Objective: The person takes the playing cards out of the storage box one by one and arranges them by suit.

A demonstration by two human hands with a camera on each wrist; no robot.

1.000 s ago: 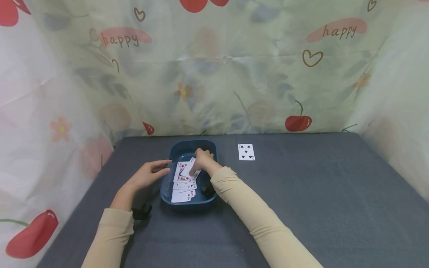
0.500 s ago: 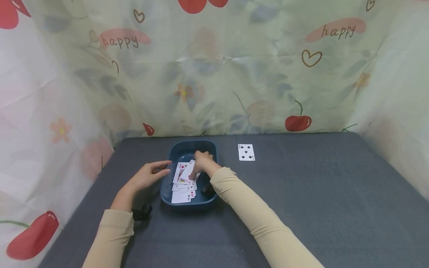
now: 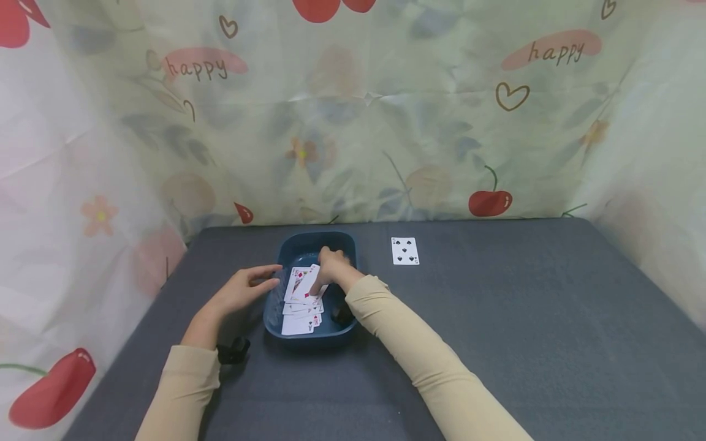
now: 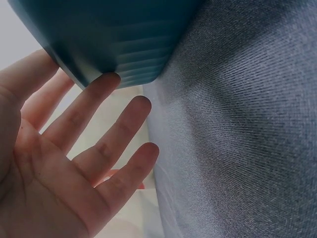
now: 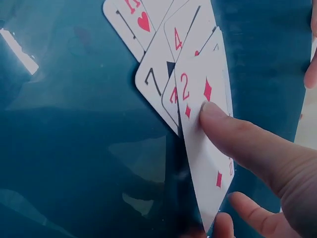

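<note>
Inside a blue plastic bin [image 3: 317, 335], my right hand [image 3: 335, 268] pinches a two of diamonds playing card [image 5: 200, 153], thumb on its face and other fingertips behind its lower edge. Under that card lie several overlapping cards, including a seven [image 5: 148, 82] and a red four [image 5: 174, 39]. A face card [image 3: 296, 277] shows at the pile's left in the head view. My left hand [image 3: 242, 290] is at the bin's left side, fingers loosely extended; in the left wrist view a fingertip overlaps the bin wall [image 4: 124, 34].
A five of spades card [image 3: 405, 251] lies face up on the dark grey tablecloth [image 3: 524, 324], right of the bin. Printed curtains [image 3: 353, 122] stand behind the table and at both sides. A black wrist camera [image 3: 234, 350] sits on the left wrist.
The card in my right hand has shifted slightly left and toward me, and a red diamond now shows beside the thumb. My left hand stays in place.
</note>
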